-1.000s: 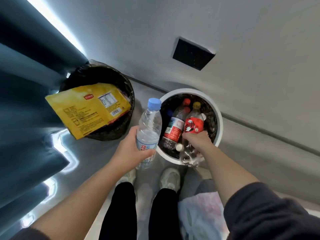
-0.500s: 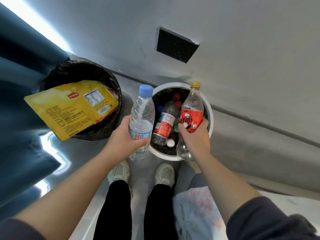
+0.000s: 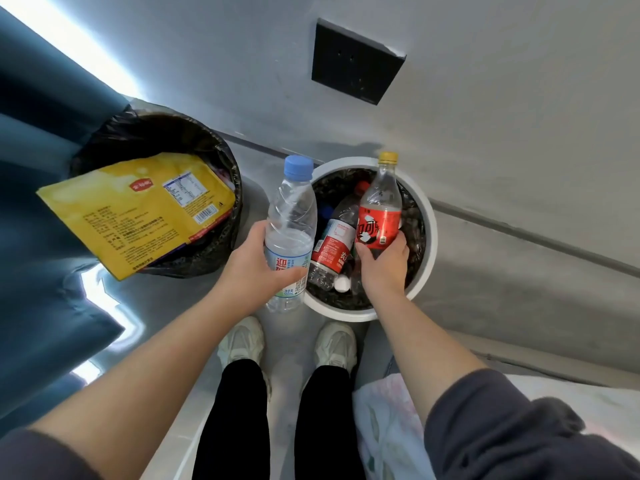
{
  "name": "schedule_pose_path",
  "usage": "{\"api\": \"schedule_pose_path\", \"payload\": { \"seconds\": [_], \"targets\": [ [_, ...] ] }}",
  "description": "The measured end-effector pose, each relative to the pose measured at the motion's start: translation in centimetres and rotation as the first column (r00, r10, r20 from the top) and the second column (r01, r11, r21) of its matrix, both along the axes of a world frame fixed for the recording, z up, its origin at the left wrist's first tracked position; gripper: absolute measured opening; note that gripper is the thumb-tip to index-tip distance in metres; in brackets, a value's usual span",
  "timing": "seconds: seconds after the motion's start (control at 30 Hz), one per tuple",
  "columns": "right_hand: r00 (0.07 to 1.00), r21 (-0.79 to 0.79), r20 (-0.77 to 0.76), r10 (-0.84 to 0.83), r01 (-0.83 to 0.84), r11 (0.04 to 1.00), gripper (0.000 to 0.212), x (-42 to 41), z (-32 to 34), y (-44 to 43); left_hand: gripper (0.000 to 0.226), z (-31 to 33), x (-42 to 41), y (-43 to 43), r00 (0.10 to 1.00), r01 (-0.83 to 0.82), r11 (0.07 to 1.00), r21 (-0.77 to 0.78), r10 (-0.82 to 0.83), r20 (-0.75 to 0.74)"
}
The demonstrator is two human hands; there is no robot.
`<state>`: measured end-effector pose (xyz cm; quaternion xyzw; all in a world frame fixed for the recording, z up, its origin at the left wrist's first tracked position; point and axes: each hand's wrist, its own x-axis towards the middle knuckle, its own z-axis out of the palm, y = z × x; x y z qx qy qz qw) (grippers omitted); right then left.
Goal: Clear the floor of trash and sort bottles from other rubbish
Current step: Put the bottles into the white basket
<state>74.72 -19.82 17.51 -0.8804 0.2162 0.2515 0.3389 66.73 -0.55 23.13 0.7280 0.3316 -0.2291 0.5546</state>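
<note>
My left hand [image 3: 254, 268] grips a clear water bottle [image 3: 291, 216] with a blue cap, held upright just left of the white bin [image 3: 428, 216]. My right hand [image 3: 382, 268] grips a clear bottle with a red label and yellow cap [image 3: 380, 216], upright over the white bin's opening. Inside that bin lies another red-labelled bottle [image 3: 334, 244] among several more. A black-lined bin [image 3: 221, 157] stands to the left, with a large yellow wrapper [image 3: 135, 213] sticking out over its rim.
A grey wall with a black square plate [image 3: 356, 62] rises behind the bins. Blue curtain [image 3: 38, 150] hangs at the left. My two feet in pale shoes [image 3: 242, 341] stand before the bins. A white patterned plastic bag [image 3: 388, 424] hangs by my right leg.
My right hand has lifted the red-labelled bottle up out of the white bin and turned it upright. The left hand keeps its hold on the water bottle.
</note>
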Motion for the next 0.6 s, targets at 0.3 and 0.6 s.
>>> {"api": "schedule_pose_path", "payload": {
  "seconds": [0.3,0.6],
  "targets": [
    [0.964,0.083,0.250,0.093,-0.117,0.990,0.055,2.1,4.3,-0.9,0.072,0.3,4.6,-2.0,0.998,0.054,0.992,0.112,-0.056,0.019],
    [0.896,-0.049,0.240,0.374,-0.373,0.926,0.059,3.8,3.5,0.5,0.075,-4.1,8.6,-5.3,0.967,0.254,0.890,0.379,-0.233,-0.099]
  ]
}}
